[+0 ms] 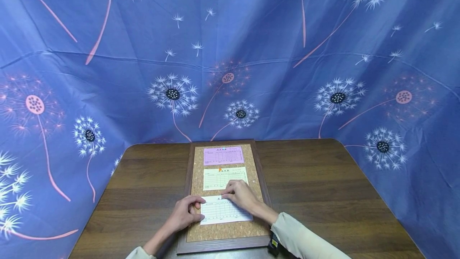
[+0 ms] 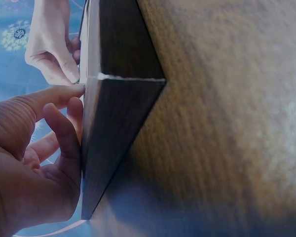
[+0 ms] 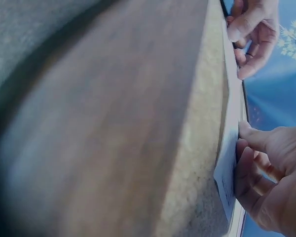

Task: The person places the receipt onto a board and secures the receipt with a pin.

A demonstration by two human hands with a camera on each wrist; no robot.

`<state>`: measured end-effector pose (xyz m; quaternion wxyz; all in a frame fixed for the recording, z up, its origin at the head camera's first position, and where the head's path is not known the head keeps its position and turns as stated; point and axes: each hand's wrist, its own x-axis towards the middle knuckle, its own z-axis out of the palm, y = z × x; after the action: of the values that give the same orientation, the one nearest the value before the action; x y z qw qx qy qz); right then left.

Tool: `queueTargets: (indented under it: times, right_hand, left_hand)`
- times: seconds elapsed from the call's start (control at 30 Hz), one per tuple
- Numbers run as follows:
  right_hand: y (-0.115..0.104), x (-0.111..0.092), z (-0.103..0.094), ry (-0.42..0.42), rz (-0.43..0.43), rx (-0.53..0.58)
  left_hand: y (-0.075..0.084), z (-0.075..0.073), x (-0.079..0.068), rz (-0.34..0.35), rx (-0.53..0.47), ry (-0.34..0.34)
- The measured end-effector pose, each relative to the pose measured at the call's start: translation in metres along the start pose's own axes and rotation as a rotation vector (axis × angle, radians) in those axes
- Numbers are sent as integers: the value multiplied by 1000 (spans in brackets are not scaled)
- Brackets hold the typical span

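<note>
A white printed slip (image 1: 215,211) lies on the lower part of a framed cork board (image 1: 230,233). My left hand (image 1: 185,212) presses the slip's left edge with thumb and index fingertips set apart. At the slip's top edge, my right hand (image 1: 240,196) pinches a push pin, mostly hidden by the fingers; a tiny dark green bit shows at the fingertips in the left wrist view. In the right wrist view the slip (image 3: 227,173) has its near corner lifted off the cork. Above it are a pale green slip (image 1: 212,180) and a purple slip (image 1: 215,157).
An orange push pin (image 1: 220,170) sits on the green slip and a green push pin (image 1: 223,148) on the purple one. The board lies on a brown wooden table (image 1: 323,195). Behind hangs a blue dandelion-print cloth (image 1: 266,71).
</note>
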<state>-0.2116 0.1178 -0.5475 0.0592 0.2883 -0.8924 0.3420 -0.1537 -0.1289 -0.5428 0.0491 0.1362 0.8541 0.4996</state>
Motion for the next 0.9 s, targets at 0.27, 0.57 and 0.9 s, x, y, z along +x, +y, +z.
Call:
queueTargets:
  times: [0.27, 0.57, 0.9]
  right_hand:
    - [0, 1, 1, 17, -5, -15]
    - [6, -2, -1, -19, 30, 88]
    - [3, 1, -3, -55, 65, 77]
  left_hand:
    - [-1, -1, 0, 1, -1, -1]
    - [-3, 1, 1, 7, 0, -6]
    - [-1, 0, 1, 8, -3, -6]
